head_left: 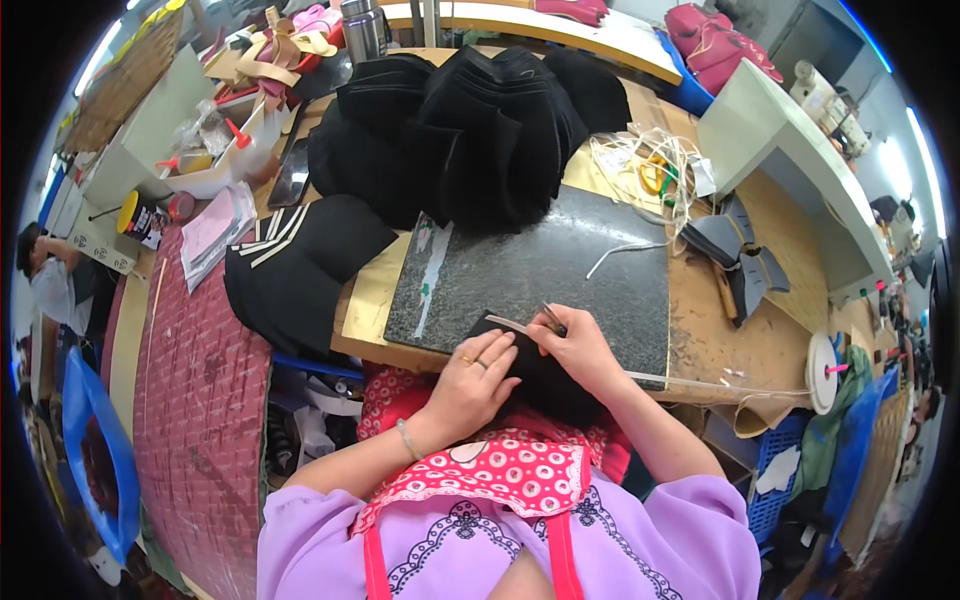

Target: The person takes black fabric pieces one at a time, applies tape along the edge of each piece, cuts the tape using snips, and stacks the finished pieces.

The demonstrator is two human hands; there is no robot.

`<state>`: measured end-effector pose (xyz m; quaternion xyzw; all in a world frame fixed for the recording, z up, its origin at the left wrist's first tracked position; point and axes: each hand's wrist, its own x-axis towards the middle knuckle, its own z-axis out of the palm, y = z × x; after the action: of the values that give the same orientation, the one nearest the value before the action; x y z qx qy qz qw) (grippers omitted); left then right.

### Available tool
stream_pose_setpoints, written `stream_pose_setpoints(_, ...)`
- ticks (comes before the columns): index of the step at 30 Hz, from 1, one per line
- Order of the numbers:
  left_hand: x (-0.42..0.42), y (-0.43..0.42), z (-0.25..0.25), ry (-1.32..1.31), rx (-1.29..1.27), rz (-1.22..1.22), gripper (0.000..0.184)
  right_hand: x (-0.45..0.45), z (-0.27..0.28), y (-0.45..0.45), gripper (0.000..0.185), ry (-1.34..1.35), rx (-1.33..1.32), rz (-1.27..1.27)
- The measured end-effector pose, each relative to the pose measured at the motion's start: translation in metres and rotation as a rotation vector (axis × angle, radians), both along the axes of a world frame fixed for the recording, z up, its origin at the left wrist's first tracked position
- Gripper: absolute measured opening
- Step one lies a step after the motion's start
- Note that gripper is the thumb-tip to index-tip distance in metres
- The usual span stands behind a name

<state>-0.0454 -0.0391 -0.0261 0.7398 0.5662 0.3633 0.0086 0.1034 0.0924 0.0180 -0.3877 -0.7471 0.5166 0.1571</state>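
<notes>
A black fabric piece [550, 385] lies over the front edge of the dark stone slab [610, 265] and hangs toward my lap. My left hand [468, 382] rests flat on its left side, fingers stretched out and thumb on the cloth. Across the top edge of the cloth runs a narrow whitish tape [508, 323]. My right hand [575, 345] is closed in a pinch around a small dark metal tool [549, 316] at this tape; its exact kind is hidden by the fingers. More pale tape stretches from beneath my right forearm to a white reel [822, 372].
Stacked black pieces [490, 130] rise behind the slab. More black pieces with white strips [300, 250] lie left, near papers [218, 232] and a phone [292, 172]. At right are tangled white cord [650, 165], yellow-handled scissors [655, 178] and grey pieces [735, 245].
</notes>
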Motion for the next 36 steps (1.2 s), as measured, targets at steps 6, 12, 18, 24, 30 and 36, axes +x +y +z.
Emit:
stream_pose_setpoints(6,-0.011,-0.010,-0.005,-0.017,0.011,0.048,0.041,-0.012,-0.005,-0.004,0.018,-0.081,0.065,-0.041)
stream_pose_setpoints(12,-0.017,-0.003,-0.004,0.030,0.015,-0.005,0.037,-0.018,-0.011,-0.003,0.017,-0.167,0.178,-0.034)
stream_pose_setpoints(18,-0.029,0.004,0.003,0.124,-0.092,-0.099,0.042,-0.012,-0.012,-0.005,0.015,-0.116,0.253,-0.017)
stream_pose_setpoints(24,-0.025,0.002,0.002,0.146,-0.095,-0.078,0.052,0.009,-0.001,-0.007,0.015,-0.129,0.143,-0.017)
stream_pose_setpoints(30,-0.013,0.009,0.012,0.244,-0.140,-0.018,0.055,0.011,0.000,-0.008,0.016,-0.192,0.268,-0.039)
stream_pose_setpoints(36,0.005,0.016,0.023,0.270,-0.201,-0.022,0.055,0.002,-0.013,-0.002,0.017,-0.287,0.474,-0.080)
